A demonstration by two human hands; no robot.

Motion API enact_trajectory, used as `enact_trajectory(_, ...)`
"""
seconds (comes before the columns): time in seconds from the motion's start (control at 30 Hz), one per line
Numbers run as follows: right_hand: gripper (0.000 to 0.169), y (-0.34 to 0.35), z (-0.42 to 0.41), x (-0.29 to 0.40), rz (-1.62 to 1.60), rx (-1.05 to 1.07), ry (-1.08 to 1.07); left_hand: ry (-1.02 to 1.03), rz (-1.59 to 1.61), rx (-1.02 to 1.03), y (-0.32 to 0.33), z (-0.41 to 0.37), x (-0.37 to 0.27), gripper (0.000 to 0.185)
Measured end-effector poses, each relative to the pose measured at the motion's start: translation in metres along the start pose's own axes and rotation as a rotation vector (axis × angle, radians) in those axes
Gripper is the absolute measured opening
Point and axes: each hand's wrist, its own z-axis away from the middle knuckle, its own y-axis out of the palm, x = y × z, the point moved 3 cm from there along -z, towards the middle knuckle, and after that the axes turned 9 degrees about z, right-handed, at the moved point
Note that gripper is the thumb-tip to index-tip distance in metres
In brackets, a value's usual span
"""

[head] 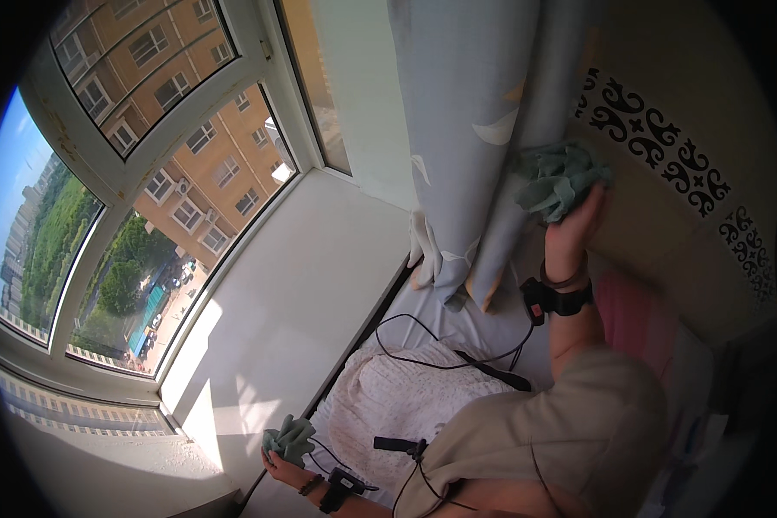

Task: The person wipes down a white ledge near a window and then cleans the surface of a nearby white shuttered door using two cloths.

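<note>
Raised at the upper right, my right hand [571, 223] holds a crumpled grey-green cloth [557, 181] beside the long grey curtain [463, 97]. Low in the view, my left hand [283, 467] grips a second grey-green cloth [289, 439], bunched up near the edge of the white windowsill [278, 278]. Both wrists wear black straps with small cable-linked devices. The palms and some fingers are hidden by the cloths.
Closed-looking windows with white frames [188, 136] line the left. A cream knitted item [401, 401] lies on the white bedding [417, 311] before me. Black cables loop over it. Pink fabric [628, 317] lies at the right, near a wall with black scroll decoration [660, 142].
</note>
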Motion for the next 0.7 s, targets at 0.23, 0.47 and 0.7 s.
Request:
enact_trajectory(0.23, 0.027, 0.071, -0.008, -0.128, 0.058, 0.671, 0.405, -0.048, 0.009, 0.134, 0.029, 0.019, 0.014, 0.036)
enact_trajectory(0.47, 0.028, 0.246, 0.147, -0.090, -0.003, 1.541, 0.075, 0.010, -0.003, 0.474, 0.130, 0.058, -0.008, 0.035)
enact_trajectory(0.7, 0.029, 0.142, 0.029, -0.030, 0.146, 0.625, -0.313, -0.010, -0.051, 0.512, 0.123, 0.065, -0.017, 0.035)
